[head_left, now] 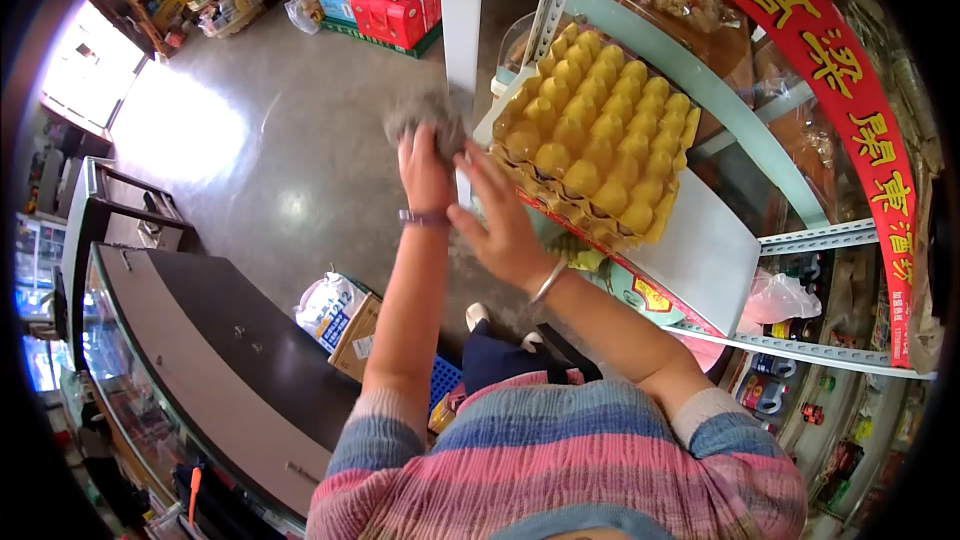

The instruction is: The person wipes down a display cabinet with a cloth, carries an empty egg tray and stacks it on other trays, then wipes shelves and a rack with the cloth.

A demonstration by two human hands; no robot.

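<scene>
Egg tray (600, 130): yellow, with moulded peaks in rows, on the white counter (690, 250); whether eggs sit in it cannot be told.
Green crate (412, 48): on the floor beyond, under stacked red, blue and pink cartons (390, 18).
Cardboard box (357, 348): on the floor, a white bag with blue print (330, 308) at its far side; whether the bag is inside is unclear.
Blue basket (445, 378): beside that box, partly hidden by the person's body.
Lower shelves: packaged bottles (764, 392) on the right.
Grey cloth (425, 123): motion-blurred, bunched at the left hand's fingers, left of the egg tray and apart from it.
Left hand (428, 175): closed around the cloth, a purple band at the wrist.
Right hand (503, 230): empty and spread, between cloth and counter, its fingertips just beside the cloth; whether they touch it cannot be told.
</scene>
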